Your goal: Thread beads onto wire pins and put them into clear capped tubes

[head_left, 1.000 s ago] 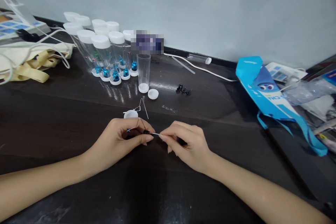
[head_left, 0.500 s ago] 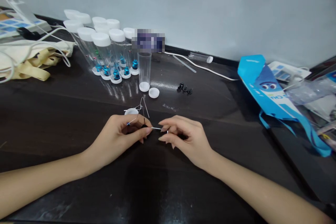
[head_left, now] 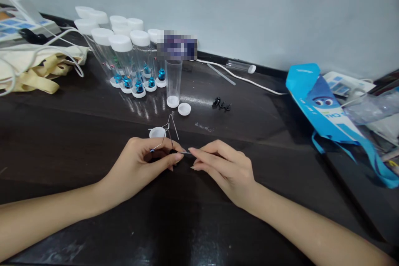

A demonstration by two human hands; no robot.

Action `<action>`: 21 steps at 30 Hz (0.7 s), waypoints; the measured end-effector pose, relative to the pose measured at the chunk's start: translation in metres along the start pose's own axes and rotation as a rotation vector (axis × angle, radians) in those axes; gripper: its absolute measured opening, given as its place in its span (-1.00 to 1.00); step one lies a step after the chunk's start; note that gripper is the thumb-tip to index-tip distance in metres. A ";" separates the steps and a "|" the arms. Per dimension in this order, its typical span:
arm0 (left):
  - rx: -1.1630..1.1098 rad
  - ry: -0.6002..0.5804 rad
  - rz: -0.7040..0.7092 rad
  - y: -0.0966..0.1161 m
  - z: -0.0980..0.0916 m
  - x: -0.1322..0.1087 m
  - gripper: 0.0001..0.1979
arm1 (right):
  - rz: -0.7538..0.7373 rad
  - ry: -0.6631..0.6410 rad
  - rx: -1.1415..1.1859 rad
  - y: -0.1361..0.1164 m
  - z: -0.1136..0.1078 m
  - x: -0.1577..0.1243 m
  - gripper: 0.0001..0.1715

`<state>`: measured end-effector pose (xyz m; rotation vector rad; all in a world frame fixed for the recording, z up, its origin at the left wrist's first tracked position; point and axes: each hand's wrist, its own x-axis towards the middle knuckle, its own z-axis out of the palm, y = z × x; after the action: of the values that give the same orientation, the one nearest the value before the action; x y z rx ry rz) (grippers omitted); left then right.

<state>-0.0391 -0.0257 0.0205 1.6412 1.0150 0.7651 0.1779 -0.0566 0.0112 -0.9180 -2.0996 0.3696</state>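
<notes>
My left hand (head_left: 149,160) is closed, with thumb and forefinger pinching a small black piece (head_left: 173,151). A thin bent wire (head_left: 162,136) with a blue bead at one end rises from that grip. From the left fingertips a thin metal rod (head_left: 185,153) points to the right. The fingertips of my right hand (head_left: 226,164) are at the rod's other end, the index finger on it and the thumb lower. Just behind the left hand are a white cap (head_left: 157,132) and a bent metal wire (head_left: 175,126), which partly overlap in view.
Several white-capped clear tubes (head_left: 121,44) with blue pieces inside stand at the back left. Beside them are an uncapped tube (head_left: 173,83) and a loose white cap (head_left: 184,109). Small black parts (head_left: 222,104) lie right of these. A blue bag (head_left: 321,104) is at the right.
My right index finger has come down onto the rod's end, and the right hand has turned slightly. The left hand keeps its pinch. The view has shifted a little.
</notes>
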 end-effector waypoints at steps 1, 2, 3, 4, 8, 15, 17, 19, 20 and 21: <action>0.007 -0.002 0.009 -0.001 0.000 0.000 -0.85 | -0.004 0.003 0.012 0.000 0.000 0.000 -0.66; 0.016 -0.003 0.021 -0.001 0.000 0.000 -0.86 | -0.009 0.004 0.028 0.001 0.000 -0.001 -0.67; 0.028 -0.006 0.034 -0.001 0.000 -0.001 -0.87 | -0.012 0.004 0.046 0.001 0.000 -0.001 -0.67; 0.042 -0.007 0.050 -0.001 0.000 -0.001 -0.88 | -0.015 0.005 0.065 0.001 0.000 -0.002 -0.67; 0.097 -0.004 0.093 0.000 0.001 -0.002 -0.89 | -0.004 -0.001 0.094 0.000 0.001 -0.002 -0.72; 0.125 -0.024 0.117 0.001 0.001 -0.002 -0.88 | 0.036 -0.036 0.161 -0.001 0.000 -0.001 -0.75; 0.100 -0.036 0.088 0.001 0.001 -0.002 -0.87 | 0.020 -0.048 0.114 -0.002 -0.001 0.000 -0.75; 0.069 -0.043 0.044 0.001 0.001 -0.001 -0.86 | -0.004 -0.060 -0.011 -0.003 -0.001 0.002 -0.80; 0.051 -0.042 0.023 0.002 0.001 0.000 -0.86 | -0.009 -0.058 -0.089 -0.004 -0.001 0.003 -0.82; 0.033 -0.040 0.007 0.002 0.001 0.000 -0.86 | -0.004 -0.049 -0.167 -0.004 -0.001 0.003 -0.85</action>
<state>-0.0376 -0.0260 0.0221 1.6824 0.9992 0.7207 0.1754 -0.0574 0.0162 -1.0095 -2.2021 0.2186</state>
